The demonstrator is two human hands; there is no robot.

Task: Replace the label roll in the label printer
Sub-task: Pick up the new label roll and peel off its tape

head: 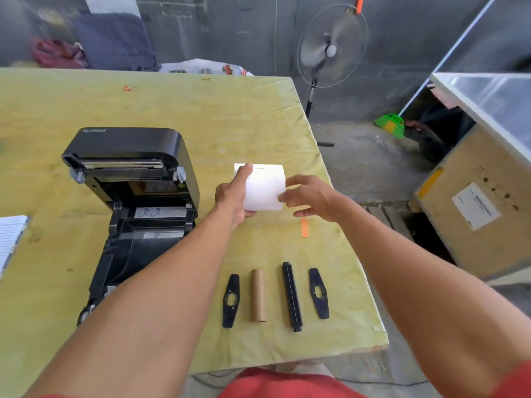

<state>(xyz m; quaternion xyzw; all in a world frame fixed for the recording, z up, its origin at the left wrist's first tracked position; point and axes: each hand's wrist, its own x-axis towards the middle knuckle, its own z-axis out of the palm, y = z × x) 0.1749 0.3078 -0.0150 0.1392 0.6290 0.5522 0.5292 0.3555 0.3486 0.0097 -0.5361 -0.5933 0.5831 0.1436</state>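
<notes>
A black label printer (135, 196) stands on the left of the table with its lid raised and its roll bay showing no roll. To its right, above the table, I hold a full white label roll (264, 186). My left hand (234, 196) grips its left end, thumb over the top. My right hand (309, 196) pinches its right end. Nearer me lie an empty brown cardboard core (257, 295), a black spindle bar (292, 297) and two flat black roll guides (230, 300) (319, 293), side by side.
The table (172, 110) has a yellow-green cover; its right edge runs close to the parts. An orange strip (304, 227) lies by my right wrist. A lined notepad (11, 239) sits at the left edge. A standing fan (330, 47) and a wooden crate (474, 202) stand to the right.
</notes>
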